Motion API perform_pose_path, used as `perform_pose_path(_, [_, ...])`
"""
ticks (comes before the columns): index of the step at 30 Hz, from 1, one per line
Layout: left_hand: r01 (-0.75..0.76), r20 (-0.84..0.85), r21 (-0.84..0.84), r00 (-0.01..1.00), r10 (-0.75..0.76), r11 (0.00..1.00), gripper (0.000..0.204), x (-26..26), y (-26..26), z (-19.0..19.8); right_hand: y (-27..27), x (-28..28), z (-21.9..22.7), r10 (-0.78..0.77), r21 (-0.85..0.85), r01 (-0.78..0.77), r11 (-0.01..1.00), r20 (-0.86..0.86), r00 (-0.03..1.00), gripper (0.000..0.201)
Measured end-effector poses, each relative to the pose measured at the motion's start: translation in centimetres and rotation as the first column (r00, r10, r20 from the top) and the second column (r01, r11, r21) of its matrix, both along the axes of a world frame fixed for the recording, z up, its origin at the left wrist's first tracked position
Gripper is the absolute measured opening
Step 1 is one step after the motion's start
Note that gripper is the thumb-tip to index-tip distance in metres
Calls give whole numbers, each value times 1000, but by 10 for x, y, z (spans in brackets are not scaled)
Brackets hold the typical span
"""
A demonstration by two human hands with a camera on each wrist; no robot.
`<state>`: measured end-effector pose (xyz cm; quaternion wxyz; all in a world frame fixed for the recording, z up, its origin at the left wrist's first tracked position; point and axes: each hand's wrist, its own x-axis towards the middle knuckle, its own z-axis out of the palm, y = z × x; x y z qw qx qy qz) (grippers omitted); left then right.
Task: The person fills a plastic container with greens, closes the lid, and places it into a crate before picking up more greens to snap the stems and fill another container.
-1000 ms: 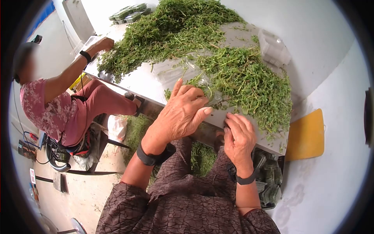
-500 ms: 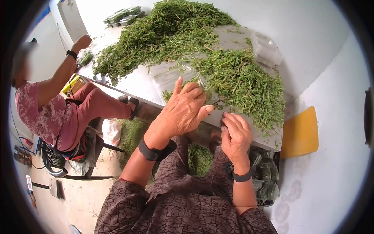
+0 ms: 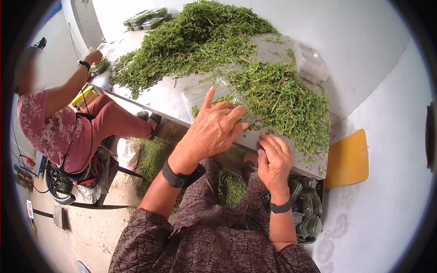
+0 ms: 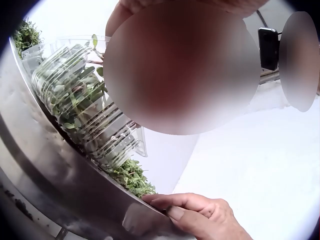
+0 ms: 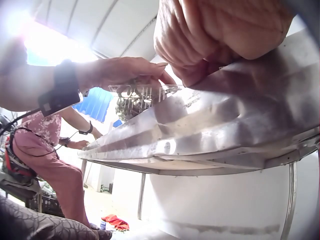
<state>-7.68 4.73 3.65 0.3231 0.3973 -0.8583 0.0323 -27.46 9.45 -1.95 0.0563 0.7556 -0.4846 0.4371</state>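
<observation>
My left hand (image 3: pixel 209 129) is over a clear plastic box (image 3: pixel 193 93) with greens in it, near the table's front edge. Its little finger points up and away, and the other fingers bend toward the box; their tips are hidden in the head view. Seen from the right wrist, the left fingers (image 5: pixel 150 72) reach down at the rim of the box (image 5: pixel 135 100). My right hand (image 3: pixel 275 164) rests at the table edge, fingers loosely bent, with nothing visible in them. Close by lies a heap of leafy green stems (image 3: pixel 284 100).
A larger heap of greens (image 3: pixel 200 34) covers the back of the table (image 3: pixel 152 93). Stacked clear boxes (image 3: pixel 312 63) stand by the wall, and filled boxes (image 3: pixel 145 19) at the far left. A yellow board (image 3: pixel 348 159) leans at right. Another person (image 3: pixel 59 123) sits at left.
My left fingers have shifted slightly over the box, spreading a little more. The right hand stays at the edge. The other person's hand has moved from the large heap to a small box of greens.
</observation>
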Motion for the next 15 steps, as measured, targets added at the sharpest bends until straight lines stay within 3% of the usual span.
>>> perform_pose_path(8, [-19, 76, -17, 997, 20, 1000, 30, -1, 1, 0, 1, 0, 2, -7, 3, 7, 1000, -7, 1000, 23])
perform_pose_path(10, [-14, 32, -106, 999, 18, 994, 24, -4, -1, -6, 1, 0, 1, -4, 9, 4, 1000, -3, 1000, 24])
perform_pose_path(15, [-19, 92, -39, 995, 23, 999, 30, -3, -4, -8, 1, 0, 1, -2, 4, 2, 1000, -11, 1000, 25])
